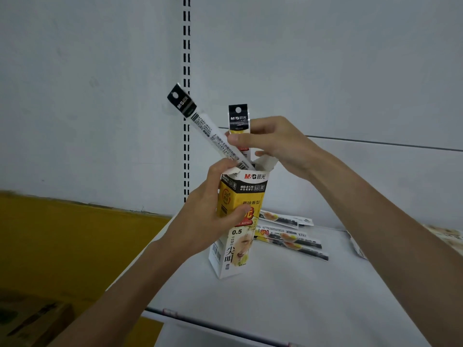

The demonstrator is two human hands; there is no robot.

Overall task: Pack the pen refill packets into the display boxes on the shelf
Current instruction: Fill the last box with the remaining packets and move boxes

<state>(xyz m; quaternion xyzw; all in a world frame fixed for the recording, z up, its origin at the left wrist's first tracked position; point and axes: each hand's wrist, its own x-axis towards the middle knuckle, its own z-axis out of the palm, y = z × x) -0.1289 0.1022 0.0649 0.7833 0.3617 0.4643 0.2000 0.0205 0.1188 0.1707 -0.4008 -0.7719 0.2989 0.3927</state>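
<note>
A tall yellow, white and black display box (pixel 235 249) stands upright on the white shelf (pixel 288 301), its top flaps open. My left hand (pixel 213 209) grips the box around its upper half. Two pen refill packets stick out of the box's top. One packet (pixel 200 126) leans to the left. The other packet (pixel 238 118) stands nearly upright, and my right hand (pixel 270 144) pinches it just above the box. Several more refill packets (pixel 290 236) lie flat on the shelf behind and right of the box.
A slotted upright rail (pixel 186 96) runs down the white back wall. Another printed box (pixel 446 236) lies at the right edge of the shelf. Yellow floor (pixel 62 241) and a brown carton (pixel 30 319) show at the lower left, past the shelf's front edge (pixel 213 326).
</note>
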